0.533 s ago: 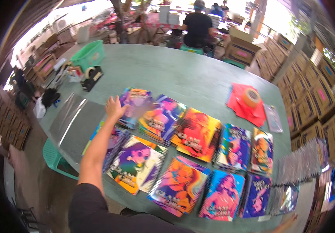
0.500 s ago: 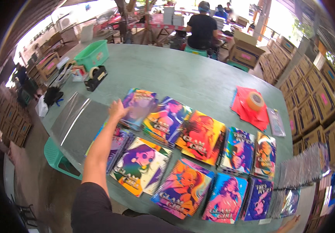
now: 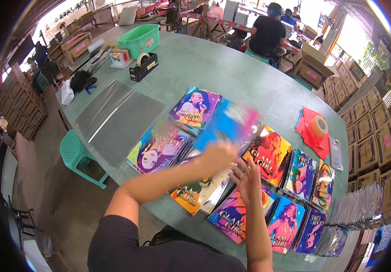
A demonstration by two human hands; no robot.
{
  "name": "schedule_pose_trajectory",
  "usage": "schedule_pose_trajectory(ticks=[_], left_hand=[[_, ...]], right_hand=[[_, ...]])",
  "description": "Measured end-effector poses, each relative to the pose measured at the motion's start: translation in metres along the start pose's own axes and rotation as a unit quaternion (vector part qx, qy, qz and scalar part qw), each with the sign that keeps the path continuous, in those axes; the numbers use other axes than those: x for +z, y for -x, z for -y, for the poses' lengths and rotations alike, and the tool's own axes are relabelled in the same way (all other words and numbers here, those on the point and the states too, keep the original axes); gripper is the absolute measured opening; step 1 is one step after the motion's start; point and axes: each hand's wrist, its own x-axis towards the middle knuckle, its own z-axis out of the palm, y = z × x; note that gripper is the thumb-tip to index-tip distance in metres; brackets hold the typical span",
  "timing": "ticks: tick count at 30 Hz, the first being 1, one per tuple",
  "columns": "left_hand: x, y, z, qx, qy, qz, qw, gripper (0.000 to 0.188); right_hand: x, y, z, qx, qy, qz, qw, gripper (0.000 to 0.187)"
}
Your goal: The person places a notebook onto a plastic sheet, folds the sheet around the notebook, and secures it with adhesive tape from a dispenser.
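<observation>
My left hand (image 3: 218,158) is closed on the lower edge of a blue and pink notebook (image 3: 231,119), smeared by motion, held over the stacks. My right hand (image 3: 248,177) is beside it with fingers apart, over the red-and-yellow and orange notebooks. Around them lie stacks of spiral notebooks with drawn girls on the covers: a purple one (image 3: 195,105) behind, one with a purple-haired figure (image 3: 157,147) at the left, a red-and-yellow one (image 3: 270,152) at the right, and an orange one (image 3: 234,215) in front. A white-and-orange cover (image 3: 187,197) is partly under my left forearm.
Clear plastic sheets (image 3: 118,120) lie at the left, near a tape dispenser (image 3: 143,67) and green basket (image 3: 141,41). A tape roll (image 3: 319,126) rests on red sheets (image 3: 306,136) at the right. Plastic-covered spiral stacks (image 3: 356,204) stand at the right edge. Cartons (image 3: 372,145) are piled beyond; a person sits behind.
My left hand has moved right from the back stack, carrying a notebook; a purple cover now shows there. My right hand has come in from the lower right toward it. The view has shifted.
</observation>
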Motion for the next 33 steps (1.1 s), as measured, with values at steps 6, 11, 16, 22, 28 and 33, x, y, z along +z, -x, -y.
schedule_pose_trajectory(ticks=[6, 11, 16, 22, 28, 33], left_hand=[[0.0, 0.138, 0.072, -0.234, -0.1, -0.05, 0.966, 0.047], [-0.021, 0.133, 0.077, -0.231, -0.116, 0.168, 0.951, 0.027], [-0.1, 0.059, -0.039, 0.071, -0.149, -0.023, 0.986, 0.009], [0.004, 0.057, -0.068, 0.026, 0.063, 0.011, 0.998, 0.035], [0.018, 0.115, 0.039, -0.333, 0.176, 0.04, 0.926, 0.035], [-0.047, 0.06, -0.014, -0.096, 0.148, -0.141, 0.974, 0.018]], right_hand=[[-0.043, 0.04, 0.035, 0.054, 0.026, -0.051, 0.997, 0.033], [-0.102, 0.103, 0.015, 0.063, 0.223, -0.139, 0.963, 0.041], [-0.11, 0.096, 0.012, 0.063, 0.045, -0.07, 0.995, 0.041], [-0.088, 0.107, 0.029, 0.026, 0.283, -0.045, 0.958, 0.054], [-0.109, 0.1, 0.038, 0.089, 0.08, -0.051, 0.991, 0.036], [-0.127, 0.094, 0.026, 0.111, 0.077, -0.085, 0.987, 0.028]])
